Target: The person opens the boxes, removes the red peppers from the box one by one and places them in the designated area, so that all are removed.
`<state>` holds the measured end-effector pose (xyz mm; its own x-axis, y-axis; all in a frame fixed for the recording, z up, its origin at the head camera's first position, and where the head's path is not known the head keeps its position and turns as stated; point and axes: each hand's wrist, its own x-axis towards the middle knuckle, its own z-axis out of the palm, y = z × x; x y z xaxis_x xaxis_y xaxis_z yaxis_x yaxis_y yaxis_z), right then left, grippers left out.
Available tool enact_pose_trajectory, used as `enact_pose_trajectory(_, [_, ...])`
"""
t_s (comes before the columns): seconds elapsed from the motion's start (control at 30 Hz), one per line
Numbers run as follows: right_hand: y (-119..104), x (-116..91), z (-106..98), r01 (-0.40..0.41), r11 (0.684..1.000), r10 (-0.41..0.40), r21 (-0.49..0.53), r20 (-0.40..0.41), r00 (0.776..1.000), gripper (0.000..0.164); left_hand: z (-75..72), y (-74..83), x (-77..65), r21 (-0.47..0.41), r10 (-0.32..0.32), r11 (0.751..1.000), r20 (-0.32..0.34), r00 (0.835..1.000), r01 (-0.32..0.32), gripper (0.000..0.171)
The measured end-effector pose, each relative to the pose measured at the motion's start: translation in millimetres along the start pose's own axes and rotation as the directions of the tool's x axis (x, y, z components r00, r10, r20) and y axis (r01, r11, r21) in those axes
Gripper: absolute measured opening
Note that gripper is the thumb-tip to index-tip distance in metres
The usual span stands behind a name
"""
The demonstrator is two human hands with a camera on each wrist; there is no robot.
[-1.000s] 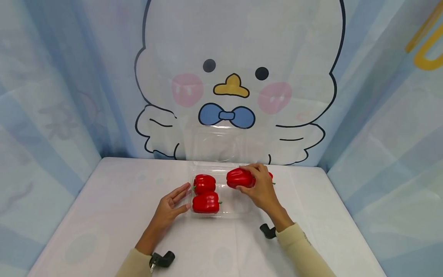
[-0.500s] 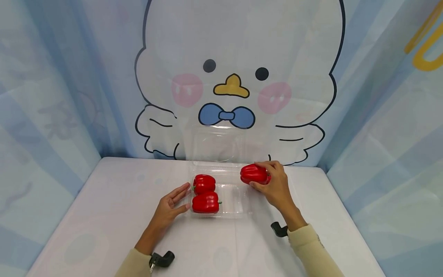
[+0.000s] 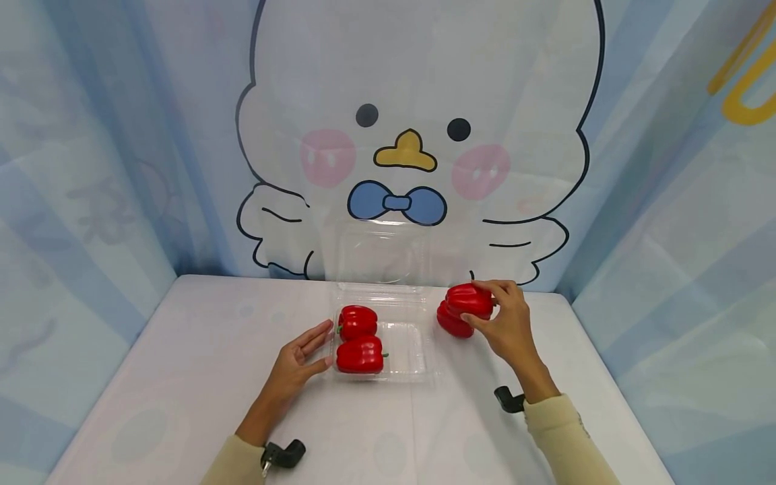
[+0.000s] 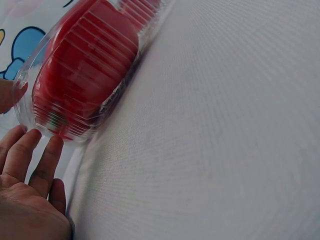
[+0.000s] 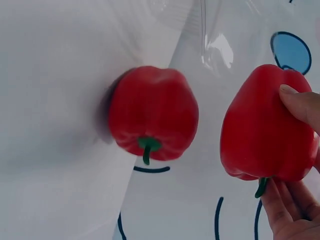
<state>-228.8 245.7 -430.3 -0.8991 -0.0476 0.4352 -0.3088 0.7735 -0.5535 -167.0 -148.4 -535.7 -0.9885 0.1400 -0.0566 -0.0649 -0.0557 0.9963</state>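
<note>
Two red bell peppers (image 3: 360,355) lie one in front of the other in the left half of a clear plastic clamshell box (image 3: 412,350), its lid (image 3: 382,259) raised at the back. At the box's left wall my left hand (image 3: 295,357) rests its fingertips, fingers fairly straight; the left wrist view shows them at the ribbed side. To the right of the box, my right hand (image 3: 509,323) holds another red bell pepper (image 5: 267,125) between thumb and fingers, up off the table. Below and beside it a further bell pepper (image 5: 152,112) with a green stem sits on the tablecloth.
The white-covered table (image 3: 200,377) ends at a back curtain (image 3: 400,81) printed with a cartoon bird. Patterned curtains (image 3: 685,269) stand on both sides. The box's right half holds no pepper.
My right hand has carried its pepper from above the box to the right, over the table, bringing the pepper beneath more into view. The left hand and box have stayed in place.
</note>
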Motion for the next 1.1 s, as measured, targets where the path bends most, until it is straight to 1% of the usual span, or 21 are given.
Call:
enact_pose_trajectory(0.17, [12.6, 0.2, -7.2, -0.001, 1.0, 0.001, -0.014, -0.018, 1.0, 0.071, -0.5, -1.0, 0.5, -0.002, -0.005, 1.0, 0.001, 1.0, 0.005, 0.074])
enact_pose_trajectory(0.3, [22.0, -1.1, -12.5, -0.022, 0.999, 0.021, -0.034, -0.026, 0.999, 0.071, -0.5, -1.4, 0.8, -0.001, -0.009, 1.0, -0.001, 1.0, 0.009, 0.074])
enact_pose_trajectory(0.63, [49.5, -6.6, -23.0, -0.12, 0.99, 0.119, -0.079, -0.013, 0.993, 0.069, -0.5, -0.2, 1.3, -0.013, 0.002, 1.0, 0.004, 1.0, -0.001, 0.075])
enact_pose_trajectory(0.77, [59.1, -8.0, -25.9, -0.171, 0.981, 0.171, -0.093, -0.004, 0.985, 0.071, -0.2, -0.4, 1.4, -0.003, -0.003, 1.0, -0.001, 1.0, 0.003, 0.075])
enact_pose_trajectory(0.9, [66.8, -8.1, -27.3, -0.202, 0.974, 0.203, -0.101, 0.002, 0.979, 0.072, -0.2, -1.0, 1.4, 0.003, -0.008, 1.0, -0.006, 1.0, 0.008, 0.076])
enact_pose_trajectory(1.1, [77.2, -7.4, -25.5, -0.25, 0.962, 0.256, -0.113, 0.044, 0.966, 0.073, 0.0, -0.9, 1.3, 0.001, -0.012, 1.0, -0.01, 1.0, 0.012, 0.076])
